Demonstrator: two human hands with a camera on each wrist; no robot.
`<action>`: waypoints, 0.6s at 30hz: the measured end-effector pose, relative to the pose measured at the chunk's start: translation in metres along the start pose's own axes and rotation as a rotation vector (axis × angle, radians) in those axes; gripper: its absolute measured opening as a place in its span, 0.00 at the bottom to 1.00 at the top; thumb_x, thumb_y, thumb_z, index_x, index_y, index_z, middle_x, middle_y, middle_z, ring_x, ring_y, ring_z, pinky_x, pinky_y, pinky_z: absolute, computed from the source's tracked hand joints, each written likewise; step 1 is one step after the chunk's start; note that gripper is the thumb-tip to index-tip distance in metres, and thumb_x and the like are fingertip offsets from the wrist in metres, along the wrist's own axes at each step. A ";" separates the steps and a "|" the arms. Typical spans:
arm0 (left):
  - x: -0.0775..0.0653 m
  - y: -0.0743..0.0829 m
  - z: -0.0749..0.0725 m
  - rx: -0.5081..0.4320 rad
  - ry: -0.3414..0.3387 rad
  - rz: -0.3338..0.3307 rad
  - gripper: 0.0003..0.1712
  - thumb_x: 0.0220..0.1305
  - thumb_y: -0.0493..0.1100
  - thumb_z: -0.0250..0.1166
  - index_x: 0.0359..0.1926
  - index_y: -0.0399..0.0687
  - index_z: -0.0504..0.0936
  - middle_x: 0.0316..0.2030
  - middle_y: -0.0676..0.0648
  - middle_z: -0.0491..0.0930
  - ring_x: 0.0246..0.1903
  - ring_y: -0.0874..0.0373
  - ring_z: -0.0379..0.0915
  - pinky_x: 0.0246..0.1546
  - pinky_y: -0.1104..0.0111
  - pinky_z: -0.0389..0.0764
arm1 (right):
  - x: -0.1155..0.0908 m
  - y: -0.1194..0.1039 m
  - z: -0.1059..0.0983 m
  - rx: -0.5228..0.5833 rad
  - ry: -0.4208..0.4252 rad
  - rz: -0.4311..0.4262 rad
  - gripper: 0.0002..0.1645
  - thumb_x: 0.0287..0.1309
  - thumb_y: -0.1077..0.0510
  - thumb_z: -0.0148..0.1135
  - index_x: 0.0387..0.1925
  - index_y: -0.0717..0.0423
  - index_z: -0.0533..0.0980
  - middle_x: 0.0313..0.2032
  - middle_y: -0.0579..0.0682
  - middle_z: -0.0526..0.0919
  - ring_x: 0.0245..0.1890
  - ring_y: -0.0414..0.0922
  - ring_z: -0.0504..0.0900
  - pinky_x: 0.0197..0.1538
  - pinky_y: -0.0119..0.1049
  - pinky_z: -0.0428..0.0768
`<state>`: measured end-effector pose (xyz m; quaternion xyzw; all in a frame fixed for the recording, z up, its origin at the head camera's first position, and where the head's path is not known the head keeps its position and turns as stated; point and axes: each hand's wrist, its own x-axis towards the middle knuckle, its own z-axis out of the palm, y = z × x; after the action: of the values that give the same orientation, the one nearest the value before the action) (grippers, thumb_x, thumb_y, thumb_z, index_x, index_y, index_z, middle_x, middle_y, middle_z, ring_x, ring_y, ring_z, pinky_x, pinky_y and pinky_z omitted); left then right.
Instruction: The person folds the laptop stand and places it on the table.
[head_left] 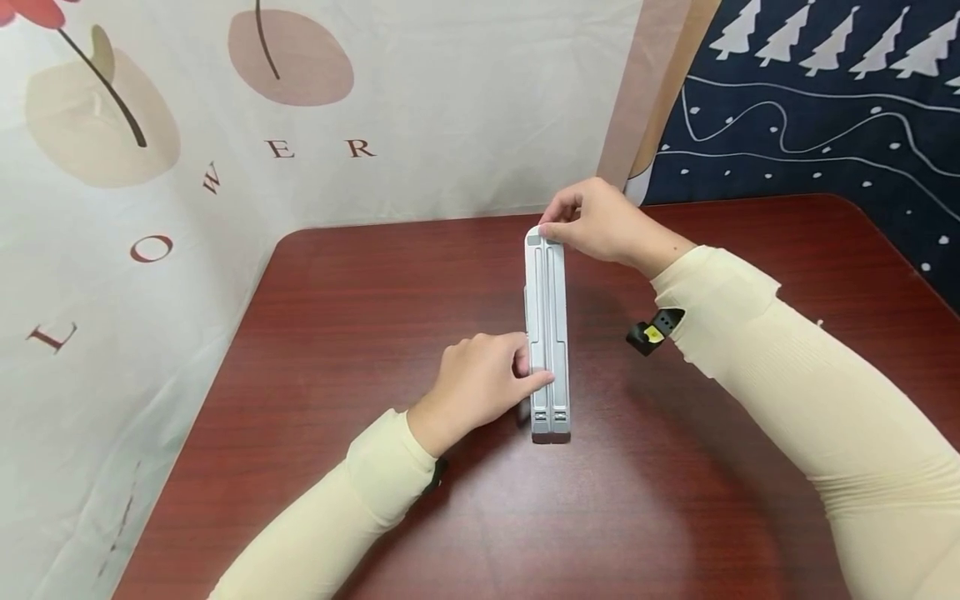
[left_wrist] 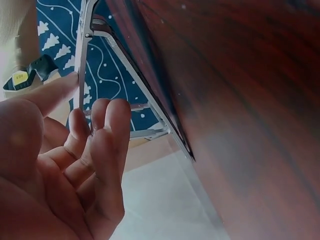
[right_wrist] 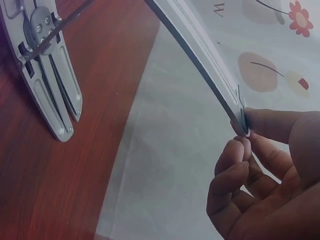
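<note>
A silver folding laptop stand (head_left: 546, 325), its two long bars side by side, stands over the middle of the table. At its far end my right hand (head_left: 603, 223) pinches the bars' tip between thumb and fingers. My left hand (head_left: 483, 379) grips the near part from the left, the thumb lying across the top of the bars. Seen from the right wrist, the raised bar (right_wrist: 200, 55) slopes apart from the riveted lower legs (right_wrist: 47, 70). From the left wrist, the frame (left_wrist: 132, 67) spreads open at an angle, partly hidden behind the fingers.
The dark red wooden table (head_left: 337, 292) lies beneath both arms. A pale printed cloth (head_left: 465, 125) hangs behind and to the left, and a navy cloth with white trees (head_left: 810, 125) at the right. A black wrist device (head_left: 654, 332) hangs below the right sleeve.
</note>
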<state>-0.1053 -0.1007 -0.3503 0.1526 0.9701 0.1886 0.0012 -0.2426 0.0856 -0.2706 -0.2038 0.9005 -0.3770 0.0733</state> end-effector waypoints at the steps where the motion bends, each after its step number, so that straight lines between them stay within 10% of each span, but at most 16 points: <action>1: 0.000 0.000 0.000 -0.007 -0.005 -0.004 0.24 0.55 0.66 0.71 0.21 0.60 0.70 0.14 0.60 0.70 0.16 0.62 0.68 0.17 0.66 0.67 | -0.001 0.000 0.000 -0.002 0.001 0.003 0.08 0.65 0.55 0.66 0.39 0.55 0.85 0.38 0.53 0.82 0.37 0.48 0.74 0.36 0.37 0.72; 18: 0.005 -0.009 -0.007 -0.011 -0.099 -0.048 0.24 0.53 0.70 0.70 0.23 0.61 0.72 0.16 0.61 0.73 0.21 0.62 0.71 0.22 0.65 0.69 | -0.005 -0.003 -0.003 0.008 0.031 0.046 0.08 0.65 0.59 0.64 0.36 0.61 0.84 0.35 0.54 0.79 0.37 0.48 0.71 0.34 0.37 0.69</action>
<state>-0.1130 -0.1101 -0.3464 0.1383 0.9712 0.1860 0.0545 -0.2376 0.0880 -0.2669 -0.1769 0.9044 -0.3821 0.0689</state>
